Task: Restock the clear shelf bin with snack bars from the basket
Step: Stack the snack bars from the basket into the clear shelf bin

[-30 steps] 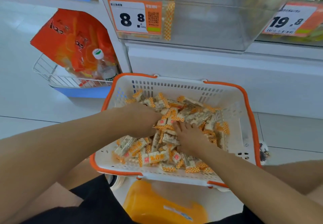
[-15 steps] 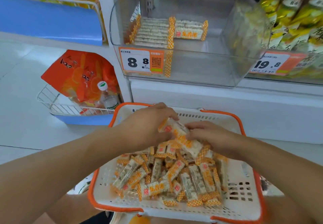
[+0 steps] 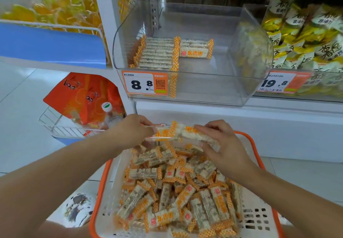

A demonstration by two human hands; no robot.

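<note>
My left hand (image 3: 134,130) and right hand (image 3: 220,145) together pinch a small bundle of clear-wrapped pale snack bars with orange checked ends (image 3: 178,133), raised above the far edge of the white plastic basket with an orange rim (image 3: 100,182). Many more loose bars (image 3: 176,191) are heaped in the basket below. Farther off, the clear plastic shelf bin (image 3: 248,56) holds a neat row of stacked bars (image 3: 157,54) at its left side, behind an orange-and-white price tag (image 3: 144,84).

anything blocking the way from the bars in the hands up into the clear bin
Nothing visible does. Both hands, left and right, hold snack bars above the basket. The clear bin is open-topped, with only its front wall to clear.
</note>
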